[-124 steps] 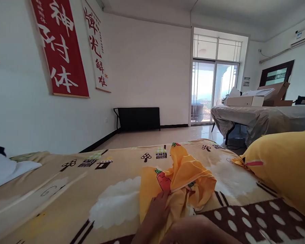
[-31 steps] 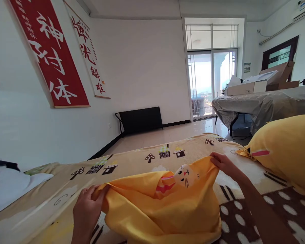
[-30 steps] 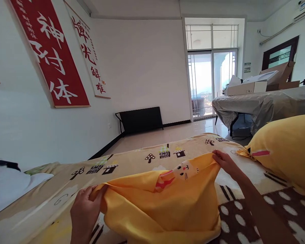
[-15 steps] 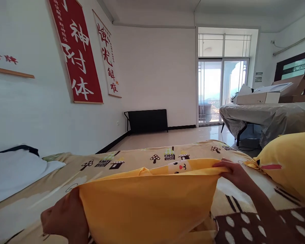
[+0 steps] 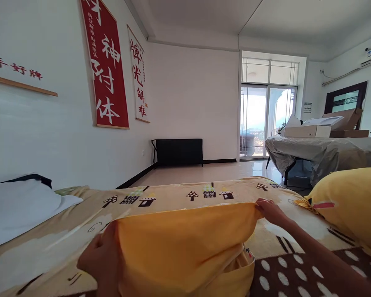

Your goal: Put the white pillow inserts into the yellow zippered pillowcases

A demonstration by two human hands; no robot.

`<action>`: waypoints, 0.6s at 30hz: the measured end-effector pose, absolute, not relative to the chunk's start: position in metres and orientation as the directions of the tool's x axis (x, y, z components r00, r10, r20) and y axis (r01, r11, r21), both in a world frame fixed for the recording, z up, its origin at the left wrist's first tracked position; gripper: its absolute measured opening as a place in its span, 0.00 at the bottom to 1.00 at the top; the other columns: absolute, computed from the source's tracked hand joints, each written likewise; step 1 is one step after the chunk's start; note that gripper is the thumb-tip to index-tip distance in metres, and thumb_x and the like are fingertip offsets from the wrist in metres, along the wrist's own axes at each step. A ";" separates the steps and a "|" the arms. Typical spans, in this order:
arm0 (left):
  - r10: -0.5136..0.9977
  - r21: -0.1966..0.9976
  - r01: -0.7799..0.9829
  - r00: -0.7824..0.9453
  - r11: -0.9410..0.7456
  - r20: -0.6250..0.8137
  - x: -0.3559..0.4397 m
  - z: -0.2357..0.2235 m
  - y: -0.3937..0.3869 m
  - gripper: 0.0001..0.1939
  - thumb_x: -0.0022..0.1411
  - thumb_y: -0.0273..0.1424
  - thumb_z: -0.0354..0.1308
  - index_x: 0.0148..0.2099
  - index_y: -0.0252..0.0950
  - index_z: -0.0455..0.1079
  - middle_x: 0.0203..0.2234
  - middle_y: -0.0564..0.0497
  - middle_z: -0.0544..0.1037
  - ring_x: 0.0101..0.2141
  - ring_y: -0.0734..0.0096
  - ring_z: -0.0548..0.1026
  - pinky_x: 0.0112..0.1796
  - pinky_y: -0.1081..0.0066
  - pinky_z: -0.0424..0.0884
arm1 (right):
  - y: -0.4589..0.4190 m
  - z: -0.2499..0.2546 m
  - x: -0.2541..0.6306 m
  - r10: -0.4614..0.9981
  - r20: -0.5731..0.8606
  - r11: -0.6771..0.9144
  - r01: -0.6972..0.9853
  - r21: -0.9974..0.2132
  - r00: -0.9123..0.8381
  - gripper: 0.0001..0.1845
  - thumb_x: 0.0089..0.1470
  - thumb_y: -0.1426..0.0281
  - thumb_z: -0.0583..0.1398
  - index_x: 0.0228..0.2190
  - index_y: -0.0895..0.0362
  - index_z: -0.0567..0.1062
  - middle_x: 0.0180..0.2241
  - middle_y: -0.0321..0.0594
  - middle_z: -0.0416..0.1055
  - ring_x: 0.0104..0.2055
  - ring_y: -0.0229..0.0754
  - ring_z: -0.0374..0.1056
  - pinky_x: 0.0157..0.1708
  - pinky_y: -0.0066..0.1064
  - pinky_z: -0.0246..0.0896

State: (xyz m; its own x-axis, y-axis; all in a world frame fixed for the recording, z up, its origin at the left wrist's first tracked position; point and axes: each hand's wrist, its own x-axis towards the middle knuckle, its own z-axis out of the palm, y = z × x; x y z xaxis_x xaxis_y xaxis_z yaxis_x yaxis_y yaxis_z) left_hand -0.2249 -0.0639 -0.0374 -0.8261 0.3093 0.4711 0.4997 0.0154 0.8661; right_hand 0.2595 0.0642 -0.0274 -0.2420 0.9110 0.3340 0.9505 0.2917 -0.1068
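A yellow pillowcase (image 5: 185, 243) is stretched taut between both my hands over the patterned bed blanket (image 5: 173, 194). My left hand (image 5: 100, 258) is closed on its left corner, low in the view. My right hand (image 5: 268, 210) pinches the right corner, farther away on the bed. The cloth's plain yellow side faces me; its lower part bunches near my lap. A stuffed yellow pillow (image 5: 349, 206) lies on the bed just right of my right arm.
A white pillow (image 5: 18, 206) lies at the far left of the bed. Red and white scrolls (image 5: 106, 70) hang on the left wall. A black bench (image 5: 177, 152) stands by the far wall. A covered table (image 5: 321, 150) with cardboard boxes is at the right, near glass doors (image 5: 266, 121).
The bunched pillowcase has been spread and pulled taut between my hands; the cat print is out of sight now. My left hand has moved right and my view has shifted.
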 end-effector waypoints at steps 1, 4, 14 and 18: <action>0.379 0.858 0.513 -0.802 0.038 0.462 -0.218 -0.040 -0.056 0.26 0.55 0.50 0.50 0.21 0.40 0.42 0.16 0.58 0.44 0.21 0.75 0.49 0.21 0.73 0.49 | 0.068 -0.019 0.274 0.921 0.351 0.215 0.971 -0.103 -0.167 0.16 0.60 0.69 0.48 0.33 0.56 0.75 0.38 0.46 0.74 0.41 0.46 0.70 0.41 0.35 0.59; 0.693 0.715 0.698 -0.503 -0.027 0.517 -0.191 -0.049 -0.027 0.23 0.55 0.50 0.51 0.21 0.39 0.51 0.16 0.58 0.56 0.21 0.74 0.59 0.24 0.73 0.57 | 0.073 0.014 0.328 0.917 0.396 -0.004 0.994 -0.113 0.048 0.16 0.57 0.73 0.49 0.37 0.58 0.75 0.36 0.54 0.74 0.38 0.51 0.71 0.37 0.40 0.59; 0.668 -0.008 0.907 0.316 -0.421 0.674 -0.037 -0.061 -0.006 0.08 0.57 0.23 0.46 0.34 0.37 0.66 0.32 0.47 0.71 0.36 0.64 0.70 0.38 0.68 0.67 | -0.015 0.127 0.495 0.666 0.554 -0.387 0.866 -0.315 0.499 0.14 0.52 0.75 0.55 0.40 0.67 0.74 0.34 0.60 0.72 0.31 0.47 0.66 0.28 0.33 0.51; 0.633 0.011 0.938 0.225 -0.346 0.741 -0.024 -0.042 -0.009 0.16 0.64 0.25 0.38 0.39 0.34 0.67 0.33 0.42 0.71 0.40 0.59 0.70 0.40 0.65 0.66 | -0.061 0.157 0.516 0.520 0.763 -0.410 0.896 -0.171 0.383 0.16 0.60 0.74 0.47 0.43 0.66 0.71 0.39 0.58 0.70 0.33 0.42 0.64 0.28 0.33 0.43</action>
